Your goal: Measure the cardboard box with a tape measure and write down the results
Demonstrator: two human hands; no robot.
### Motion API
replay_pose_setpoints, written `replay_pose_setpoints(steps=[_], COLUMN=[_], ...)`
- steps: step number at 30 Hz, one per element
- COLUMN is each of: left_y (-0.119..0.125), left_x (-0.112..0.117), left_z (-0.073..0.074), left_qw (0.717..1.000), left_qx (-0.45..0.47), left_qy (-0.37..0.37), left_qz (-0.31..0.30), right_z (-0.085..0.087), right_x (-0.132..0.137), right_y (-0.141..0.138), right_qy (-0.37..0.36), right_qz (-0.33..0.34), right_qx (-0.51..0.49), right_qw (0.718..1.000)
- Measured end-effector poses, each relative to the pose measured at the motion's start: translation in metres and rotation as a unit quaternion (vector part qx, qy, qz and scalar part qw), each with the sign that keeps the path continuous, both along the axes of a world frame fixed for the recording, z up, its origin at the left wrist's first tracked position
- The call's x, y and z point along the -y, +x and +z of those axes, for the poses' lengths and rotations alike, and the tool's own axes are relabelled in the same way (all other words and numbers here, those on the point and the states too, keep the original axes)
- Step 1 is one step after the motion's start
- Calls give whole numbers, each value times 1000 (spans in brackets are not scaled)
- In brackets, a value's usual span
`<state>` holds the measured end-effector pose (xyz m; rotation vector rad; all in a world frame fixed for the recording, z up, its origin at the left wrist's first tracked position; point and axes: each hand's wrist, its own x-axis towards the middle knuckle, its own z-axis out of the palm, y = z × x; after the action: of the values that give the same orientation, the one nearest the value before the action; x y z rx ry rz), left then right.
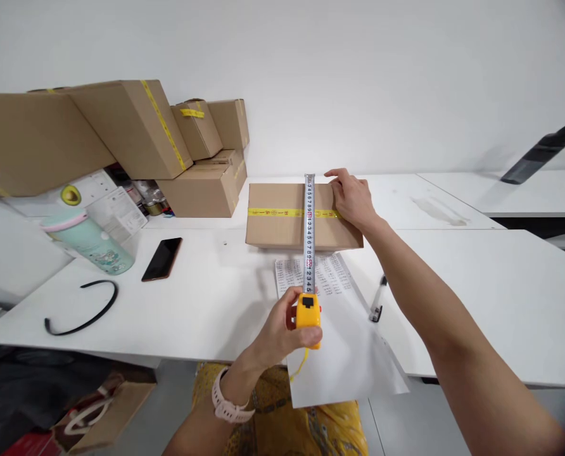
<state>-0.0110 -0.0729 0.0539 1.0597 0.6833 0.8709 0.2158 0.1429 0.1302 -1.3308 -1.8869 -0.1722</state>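
My left hand (287, 332) is closed around a yellow tape measure (308, 316) above the near side of the table. Its silver blade (310, 234) runs straight away from me across the top of a cardboard box (275, 231), with the end at the box's far edge. A strip of yellow printed tape (273, 213) crosses the box from side to side. My right hand (353, 197) grips the box at its far right corner, fingers bent and one pointing toward the blade's end. Under the measure lies a printed paper sheet (344, 354), overhanging the table's front edge.
A pen (378, 301) lies right of the sheet. On the left are a phone (163, 259), a mint tumbler (90, 242) and a black curved band (111, 304). Cardboard boxes (135, 126) are stacked behind them. A dark bottle (539, 155) stands far right against the wall.
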Motion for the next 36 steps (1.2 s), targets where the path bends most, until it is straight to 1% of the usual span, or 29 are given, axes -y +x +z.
replay_pose_setpoints(steps=[4, 13, 19, 22, 30, 36], left_y=[1, 6, 11, 10, 9, 9], left_x=[2, 2, -3, -3, -3, -4], left_z=[-10, -23, -38, -39, -36, -41], left_qw=[1000, 1000, 998, 997, 996, 997], left_qx=[3, 1, -55, -67, -81, -78], left_qy=[-14, -26, 16, 26, 27, 26], left_qz=[-1, -4, 10, 0, -7, -10], right_z=[0, -1, -3, -4, -4, -4], right_x=[1, 0, 1, 2, 2, 5], right_y=[0, 0, 0, 0, 1, 0], right_qy=[13, 29, 34, 37, 46, 40], right_qz=[9, 35, 37, 39, 36, 31], right_qx=[24, 99, 92, 94, 105, 97], right_qw=[1000, 994, 995, 994, 993, 994])
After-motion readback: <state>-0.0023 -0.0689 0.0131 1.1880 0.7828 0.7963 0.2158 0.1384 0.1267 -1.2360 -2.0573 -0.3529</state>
